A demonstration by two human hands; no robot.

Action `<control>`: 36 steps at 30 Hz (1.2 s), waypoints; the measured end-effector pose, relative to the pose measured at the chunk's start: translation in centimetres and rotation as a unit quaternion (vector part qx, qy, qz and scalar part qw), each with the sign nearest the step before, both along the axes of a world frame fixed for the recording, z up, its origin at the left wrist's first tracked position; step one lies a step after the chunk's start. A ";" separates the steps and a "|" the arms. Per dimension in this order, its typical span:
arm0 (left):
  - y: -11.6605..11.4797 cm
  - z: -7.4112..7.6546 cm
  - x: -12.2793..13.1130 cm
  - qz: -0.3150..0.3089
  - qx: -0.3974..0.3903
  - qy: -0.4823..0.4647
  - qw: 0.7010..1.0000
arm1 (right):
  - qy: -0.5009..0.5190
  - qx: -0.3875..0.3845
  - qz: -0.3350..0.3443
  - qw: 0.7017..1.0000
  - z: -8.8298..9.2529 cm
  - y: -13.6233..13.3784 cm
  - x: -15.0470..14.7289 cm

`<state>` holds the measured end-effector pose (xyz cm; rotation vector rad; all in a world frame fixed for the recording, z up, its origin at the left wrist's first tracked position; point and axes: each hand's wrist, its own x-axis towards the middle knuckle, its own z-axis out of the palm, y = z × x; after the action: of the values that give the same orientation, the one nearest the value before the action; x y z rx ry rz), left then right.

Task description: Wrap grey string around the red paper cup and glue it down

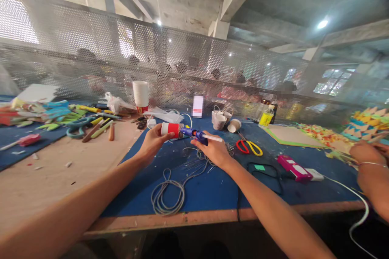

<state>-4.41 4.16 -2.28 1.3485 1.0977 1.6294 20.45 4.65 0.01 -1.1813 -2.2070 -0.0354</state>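
My left hand [153,141] is closed round a paper cup [170,129] with a red band, which lies sideways above the blue table mat. A blue glue gun [194,132] with a white glue stick out of its back is gripped in my right hand [212,149]. The gun's nozzle end is at the base of the cup; whether they touch cannot be made out. Below the hands a coil of grey cord [168,196] lies on the mat.
Scissors [249,147], small cups [219,120], a magenta box [294,168] and a yellow-labelled bottle [266,116] stand or lie to the right. Stacked cups [140,95] and tools [99,129] are at the left. Another person's arms [372,170] reach in at far right.
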 end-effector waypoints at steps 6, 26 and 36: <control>-0.2 0.2 0.1 0.009 0.001 0.013 1.000 | -0.004 -0.002 -0.003 1.000 0.1 -0.1 0.0; -0.2 0.1 -0.1 0.005 0.014 0.040 0.999 | -0.006 -0.010 -0.009 1.000 0.5 -0.2 0.0; -0.3 0.5 0.2 0.015 0.003 0.015 1.000 | -0.037 -0.002 -0.021 0.999 0.2 -0.2 -0.1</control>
<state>-4.17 3.86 -1.80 1.3706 1.1363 1.6399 20.32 4.46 0.22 -1.2480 -2.2471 -0.0949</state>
